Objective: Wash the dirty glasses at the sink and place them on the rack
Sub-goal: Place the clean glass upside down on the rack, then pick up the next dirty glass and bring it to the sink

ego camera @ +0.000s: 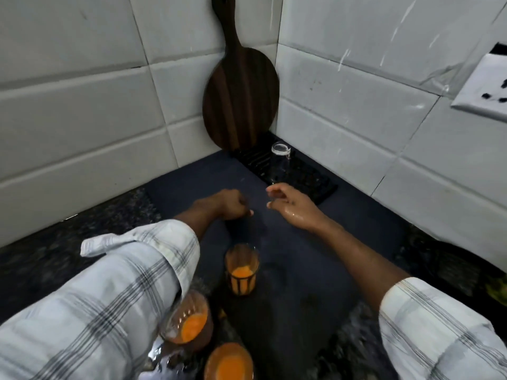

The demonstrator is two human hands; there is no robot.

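Closest to us, the nearest dirty glass (229,362) and a second dirty glass (192,322), both coated orange, stand on the speckled counter (55,256). Our left sleeve (123,283) partly covers the second. A third dirty glass (242,270) stands upright on the dark mat (301,256), between our forearms. Both arms reach forward over the mat. Our left hand (230,205) has its fingers curled under, with nothing seen in them. Our wet right hand (295,208) is relaxed and spread, fingertips just short of a clear glass (279,160) set upside down on the black rack (310,179); we cannot tell whether they touch. Beyond, a wooden cutting board (241,100) leans in the tiled corner, and a wall socket (485,89) sits at the right.
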